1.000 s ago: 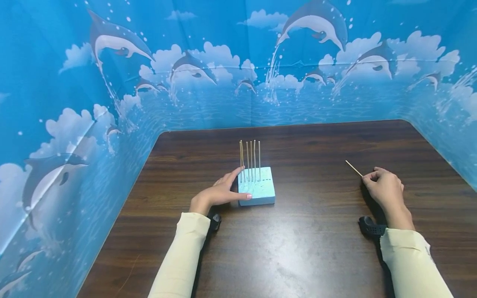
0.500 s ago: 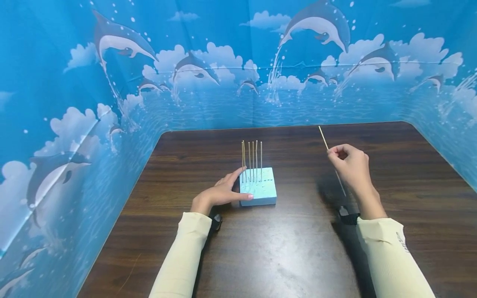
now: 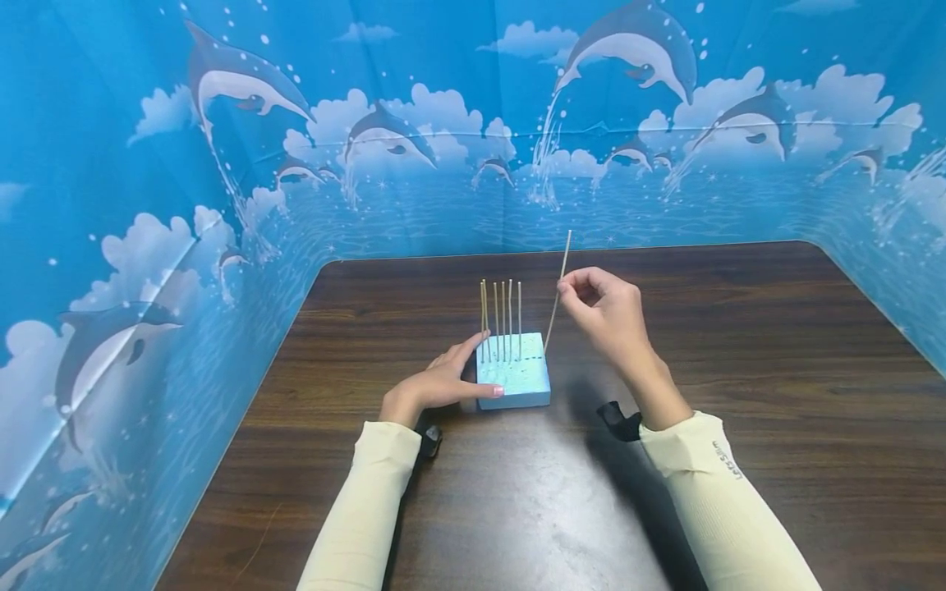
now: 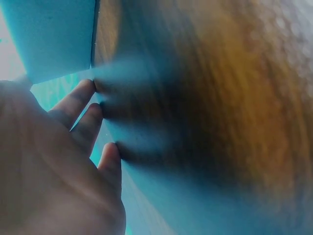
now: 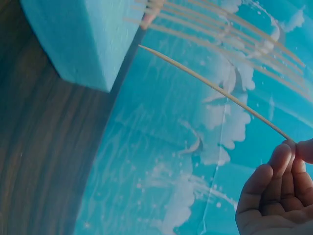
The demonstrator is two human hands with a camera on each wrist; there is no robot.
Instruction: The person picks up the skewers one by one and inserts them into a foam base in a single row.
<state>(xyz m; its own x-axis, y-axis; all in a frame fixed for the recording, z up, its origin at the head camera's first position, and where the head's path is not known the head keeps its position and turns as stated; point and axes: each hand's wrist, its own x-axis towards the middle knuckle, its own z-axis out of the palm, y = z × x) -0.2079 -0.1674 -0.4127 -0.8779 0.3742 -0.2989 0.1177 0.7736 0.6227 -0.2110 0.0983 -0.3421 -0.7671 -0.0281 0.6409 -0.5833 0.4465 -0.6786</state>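
Note:
A pale blue foam block (image 3: 526, 382) lies on the table with several thin wooden sticks (image 3: 510, 320) standing upright in its left half. My left hand (image 3: 436, 386) rests against the block's left side, thumb along the front and fingers toward the back; the left wrist view shows its fingers (image 4: 110, 159) extended beside the block. Between thumb and fingertips, my right hand (image 3: 609, 316) pinches another wooden stick (image 3: 565, 256) near its middle. This stick leans slightly, its pointed lower end (image 5: 146, 49) beside the block's right edge; in the right wrist view the tip appears apart from the foam.
The dark wood-grain table (image 3: 776, 369) extends around the block. A blue curtain (image 3: 443, 197) printed with dolphins hangs behind the table and along its sides. A black wrist strap (image 3: 619, 422) sits at the right wrist.
My right hand has carried the stick leftward from the table's right side to the block, tipping it toward upright. My left hand has stayed at the block.

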